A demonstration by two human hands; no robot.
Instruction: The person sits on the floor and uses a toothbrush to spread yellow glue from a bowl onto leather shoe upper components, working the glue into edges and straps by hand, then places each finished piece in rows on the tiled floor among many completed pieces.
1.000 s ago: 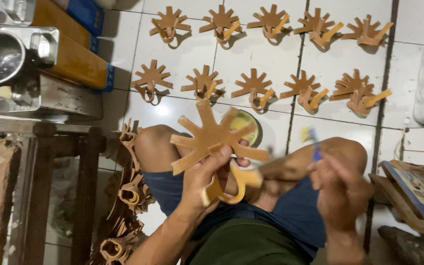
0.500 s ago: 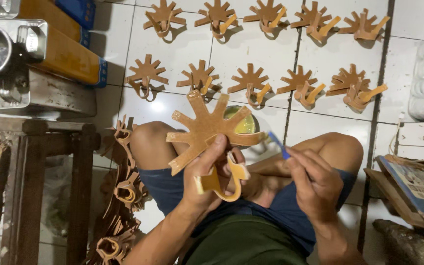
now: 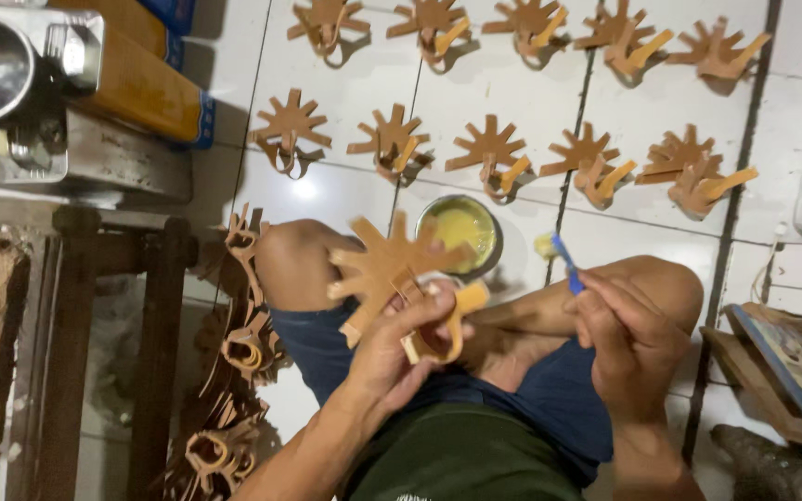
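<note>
My left hand (image 3: 399, 348) grips a brown star-shaped leather piece (image 3: 381, 269) with a looped strap hanging under it, held up over my lap. My right hand (image 3: 631, 336) holds a small blue-handled brush (image 3: 561, 258), its yellowish tip raised just right of a round tin of yellow glue (image 3: 461, 228) that sits on the white tiled floor in front of my knees. The brush tip is apart from the leather piece.
Two rows of finished star pieces (image 3: 489, 148) lie on the tiles beyond the tin. A heap of unglued leather pieces (image 3: 234, 371) lies at my left. A wooden stool (image 3: 76, 306) and a metal machine (image 3: 11, 74) stand at left; boards (image 3: 791, 371) at right.
My left hand has lowered and tilted the star piece. My right hand has lifted the brush up and toward the glue tin.
</note>
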